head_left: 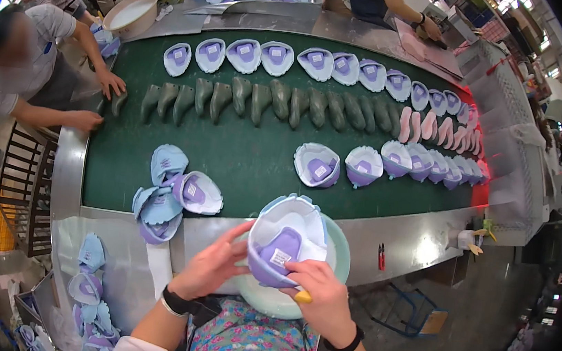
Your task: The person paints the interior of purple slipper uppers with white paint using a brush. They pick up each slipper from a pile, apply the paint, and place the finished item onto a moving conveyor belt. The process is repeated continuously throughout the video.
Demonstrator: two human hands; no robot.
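Two hands meet at one upper, which sits between them above the bowl [342,255]. The upper [294,220] lies just right of our left hand [214,267] and directly ahead of our right hand [319,292]; its long axis runs roughly away from us, white end far, purple end near. Our right hand is the closer-set, pinching the near right wall beside the label [280,258]. Our left hand is spread wide, its fingertips at the left edge; we cannot tell whether they press or merely brush it. Beyond, the counter [247,165] bears a separate heap [169,163] to the left.

Our right fingers cover most of the yellow piece [303,296], so its kind stays unclear. The upper hides its own underside and much of the bowl's inside.
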